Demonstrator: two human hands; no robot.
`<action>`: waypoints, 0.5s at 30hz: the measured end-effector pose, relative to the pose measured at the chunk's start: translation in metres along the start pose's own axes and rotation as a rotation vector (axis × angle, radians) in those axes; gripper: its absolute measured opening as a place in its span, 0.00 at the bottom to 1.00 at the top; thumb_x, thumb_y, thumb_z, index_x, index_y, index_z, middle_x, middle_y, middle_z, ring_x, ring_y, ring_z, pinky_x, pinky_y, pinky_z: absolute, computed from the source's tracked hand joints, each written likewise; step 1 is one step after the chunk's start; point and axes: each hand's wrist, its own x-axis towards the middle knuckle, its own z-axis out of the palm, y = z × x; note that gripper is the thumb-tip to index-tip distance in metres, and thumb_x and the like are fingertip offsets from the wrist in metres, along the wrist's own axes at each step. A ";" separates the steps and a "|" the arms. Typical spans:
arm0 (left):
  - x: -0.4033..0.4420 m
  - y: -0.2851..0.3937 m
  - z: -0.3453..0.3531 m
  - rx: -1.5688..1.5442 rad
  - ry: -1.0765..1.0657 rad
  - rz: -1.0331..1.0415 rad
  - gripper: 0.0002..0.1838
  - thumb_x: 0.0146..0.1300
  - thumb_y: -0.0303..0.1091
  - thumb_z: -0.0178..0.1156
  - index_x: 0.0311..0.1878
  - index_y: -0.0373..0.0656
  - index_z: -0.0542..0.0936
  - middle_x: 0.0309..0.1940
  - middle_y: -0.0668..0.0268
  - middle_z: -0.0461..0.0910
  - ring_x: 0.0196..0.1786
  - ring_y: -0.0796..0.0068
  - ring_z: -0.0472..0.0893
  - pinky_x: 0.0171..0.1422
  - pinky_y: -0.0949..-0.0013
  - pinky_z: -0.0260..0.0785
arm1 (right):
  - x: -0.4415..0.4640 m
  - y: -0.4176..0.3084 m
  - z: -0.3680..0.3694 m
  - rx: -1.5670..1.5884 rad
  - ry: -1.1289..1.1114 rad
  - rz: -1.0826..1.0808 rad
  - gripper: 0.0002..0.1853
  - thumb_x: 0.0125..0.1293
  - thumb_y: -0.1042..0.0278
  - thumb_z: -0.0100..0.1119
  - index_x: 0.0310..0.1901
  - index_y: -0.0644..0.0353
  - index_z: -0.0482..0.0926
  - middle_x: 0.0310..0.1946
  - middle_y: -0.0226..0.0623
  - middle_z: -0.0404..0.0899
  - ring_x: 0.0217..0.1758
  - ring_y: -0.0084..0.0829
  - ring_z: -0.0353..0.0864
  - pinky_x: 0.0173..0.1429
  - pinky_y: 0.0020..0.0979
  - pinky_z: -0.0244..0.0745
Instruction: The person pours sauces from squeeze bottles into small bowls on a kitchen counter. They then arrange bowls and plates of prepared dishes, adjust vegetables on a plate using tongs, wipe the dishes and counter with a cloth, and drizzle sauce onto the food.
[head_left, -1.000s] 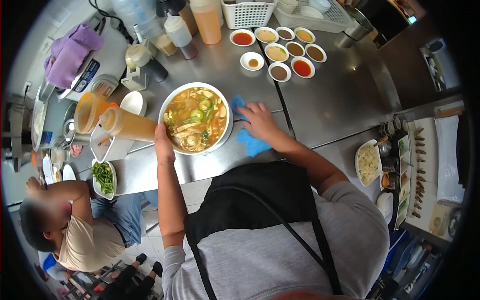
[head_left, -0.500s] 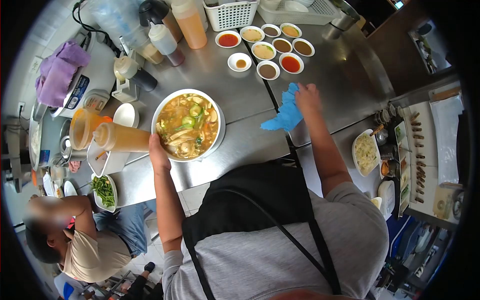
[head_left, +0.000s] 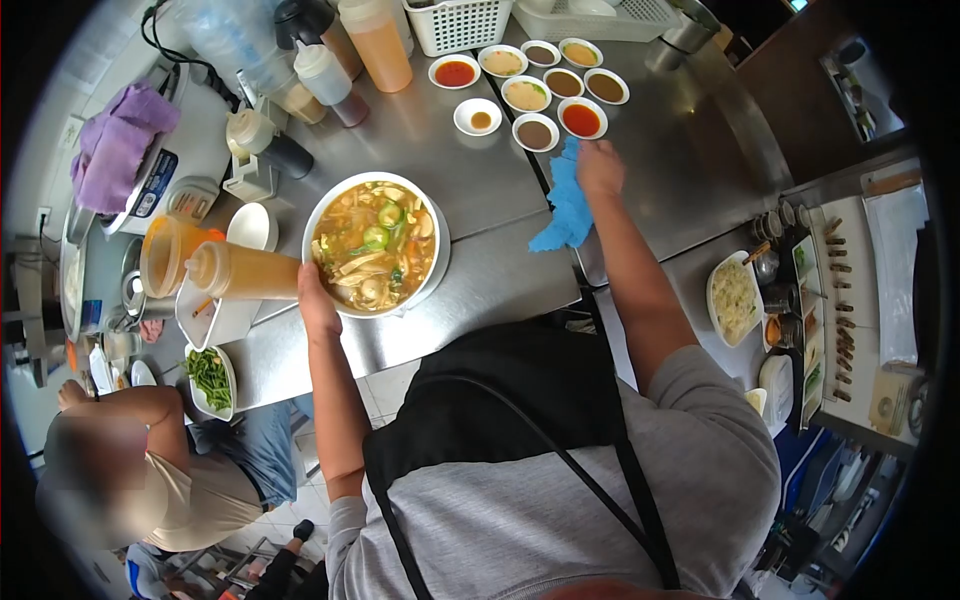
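Observation:
A large white bowl of soup (head_left: 375,245), with green slices and noodles or vegetables in broth, is at the centre-left of the steel counter. My left hand (head_left: 318,302) grips its lower left rim. A squeeze bottle of light brown sauce (head_left: 243,272) lies just left of that hand. My right hand (head_left: 600,168) is closed on a blue cloth (head_left: 567,205), which hangs down to its left over the counter seam. Just above the right hand is a small dish of red sauce (head_left: 581,119), among several other small sauce dishes.
Sauce bottles (head_left: 377,45) and a white basket (head_left: 460,27) line the back. At the left stand a bowl of green vegetables (head_left: 210,380) and an empty white bowl (head_left: 253,228). A seated person (head_left: 210,495) is at the lower left. A rice-like dish (head_left: 734,300) is at the right.
My right hand has moved away from the soup bowl, right and up towards the sauce dishes, taking the blue cloth along. My left hand has stayed on the bowl.

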 end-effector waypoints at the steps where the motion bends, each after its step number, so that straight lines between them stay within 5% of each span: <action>1: 0.000 0.001 0.001 0.007 -0.002 0.005 0.18 0.65 0.38 0.38 0.51 0.36 0.67 0.46 0.62 0.71 0.48 0.74 0.69 0.56 0.71 0.58 | -0.002 -0.001 0.001 0.015 -0.005 -0.044 0.12 0.59 0.63 0.46 0.44 0.47 0.74 0.42 0.33 0.72 0.48 0.36 0.71 0.50 0.36 0.67; 15: 0.004 0.002 -0.003 0.086 -0.047 0.046 0.19 0.64 0.41 0.39 0.50 0.36 0.68 0.47 0.62 0.71 0.49 0.71 0.70 0.56 0.69 0.59 | -0.057 0.000 -0.008 0.195 0.003 -0.606 0.13 0.51 0.72 0.51 0.37 0.44 0.79 0.36 0.30 0.73 0.41 0.35 0.71 0.46 0.33 0.66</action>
